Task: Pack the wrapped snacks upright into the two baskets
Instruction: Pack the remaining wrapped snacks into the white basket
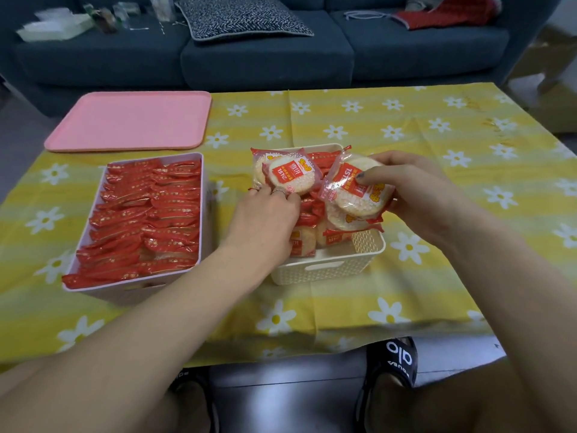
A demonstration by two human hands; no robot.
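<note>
Left hand (pixel 265 210) fingers curled into cream basket (pixel 327 267), pinching snack packs | right hand (pixel 415 189) gripping rice-cracker packs (pixel 356 189) | pink basket (pixel 137 289) packed upright

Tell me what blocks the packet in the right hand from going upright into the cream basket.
The right hand holds a snack packet above the cream basket. Loose packets lie jumbled beneath it, and the left hand reaches in among them. Only the near right corner looks free.
</note>
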